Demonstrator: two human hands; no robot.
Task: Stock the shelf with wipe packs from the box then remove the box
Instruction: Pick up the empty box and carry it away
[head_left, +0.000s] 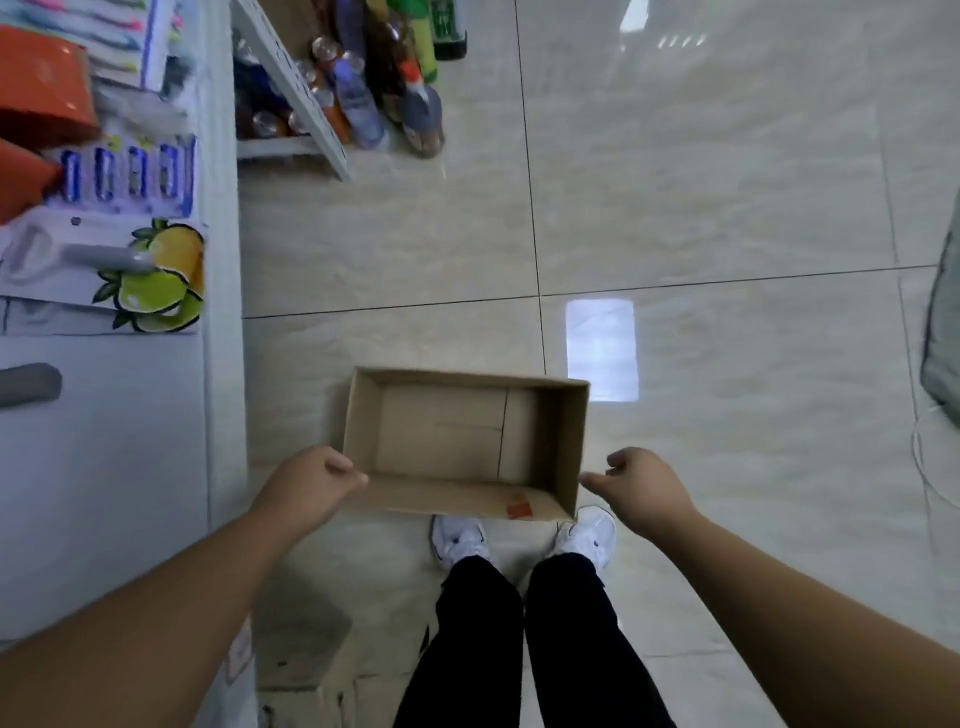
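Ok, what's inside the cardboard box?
Nothing visible: the cardboard box shows only its bare floor and inner walls. Its near wall may hide a thin strip of floor.

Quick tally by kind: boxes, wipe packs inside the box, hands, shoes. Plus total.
Cardboard box: 1
Wipe packs in it: 0
Hands: 2, left hand, right hand
White shoes: 2, left shoe, right shoe
Total: 5

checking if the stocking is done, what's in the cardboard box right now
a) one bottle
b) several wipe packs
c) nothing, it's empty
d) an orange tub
c: the cardboard box shows only its bare bottom and inner walls, while the left hand grips its near left corner.
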